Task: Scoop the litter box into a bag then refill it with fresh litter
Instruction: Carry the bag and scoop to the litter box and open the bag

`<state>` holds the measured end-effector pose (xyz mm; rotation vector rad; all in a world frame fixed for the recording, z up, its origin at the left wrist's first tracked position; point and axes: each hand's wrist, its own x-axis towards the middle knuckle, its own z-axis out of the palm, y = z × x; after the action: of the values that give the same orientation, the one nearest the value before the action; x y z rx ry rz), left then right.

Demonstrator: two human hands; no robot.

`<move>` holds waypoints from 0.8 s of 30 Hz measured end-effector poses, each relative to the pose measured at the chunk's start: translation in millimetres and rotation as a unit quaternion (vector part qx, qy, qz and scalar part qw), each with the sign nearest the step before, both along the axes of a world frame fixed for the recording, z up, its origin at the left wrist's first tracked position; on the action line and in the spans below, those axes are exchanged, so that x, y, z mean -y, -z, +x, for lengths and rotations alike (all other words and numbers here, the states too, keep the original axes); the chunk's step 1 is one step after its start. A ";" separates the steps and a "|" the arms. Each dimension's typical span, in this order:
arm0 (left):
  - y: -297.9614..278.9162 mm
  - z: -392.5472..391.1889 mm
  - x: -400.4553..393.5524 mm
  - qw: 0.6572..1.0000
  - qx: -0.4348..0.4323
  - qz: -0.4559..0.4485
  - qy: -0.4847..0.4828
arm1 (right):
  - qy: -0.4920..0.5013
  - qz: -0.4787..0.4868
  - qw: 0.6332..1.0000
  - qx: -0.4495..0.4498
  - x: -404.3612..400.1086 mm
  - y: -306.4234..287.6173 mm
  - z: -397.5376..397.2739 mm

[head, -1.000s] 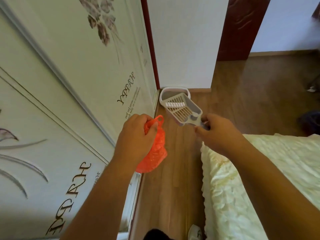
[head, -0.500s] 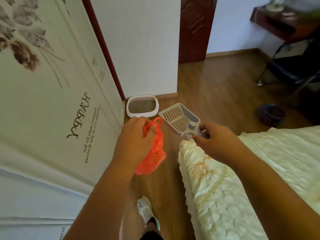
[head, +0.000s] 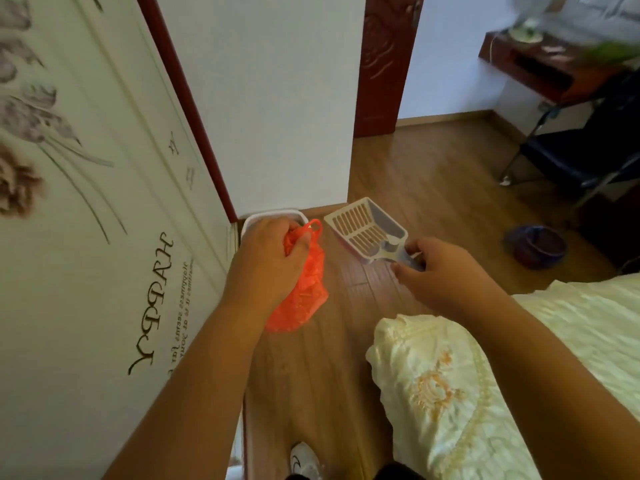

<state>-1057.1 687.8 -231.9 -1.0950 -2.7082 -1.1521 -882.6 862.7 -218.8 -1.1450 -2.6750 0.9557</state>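
A bedroom's wooden floor runs between a decorated wardrobe door and a bed. The left hand clutches a bunched orange plastic bag; the right hand grips a slotted litter scoop. The litter box sits in the corner, partly hidden behind the left hand.

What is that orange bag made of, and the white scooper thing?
The orange bag in the left hand looks like thin plastic film: it crumples, and light glows through it. The scoop held by the right hand looks like hard moulded plastic, matte white-grey, with stiff walls and neat slots cut through its floor.
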 end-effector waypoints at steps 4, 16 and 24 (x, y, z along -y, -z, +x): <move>7.1 -49.1 18.1 0.999 -0.010 -0.005 -0.037 | -0.042 0.007 0.999 0.000 4.4 2.0 -56.5; 24.7 -151.1 28.3 0.988 -0.001 -0.061 -0.142 | -0.147 -0.034 0.988 -0.015 -15.9 27.8 -203.5; 13.9 -224.5 -52.7 0.983 -0.019 -0.074 -0.164 | -0.177 -0.039 0.983 -0.038 -104.9 34.8 -299.5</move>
<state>-1281.7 740.5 -245.8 -0.6339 -2.8377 -0.8838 -1182.1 967.6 -253.6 -0.6357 -2.8538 1.1359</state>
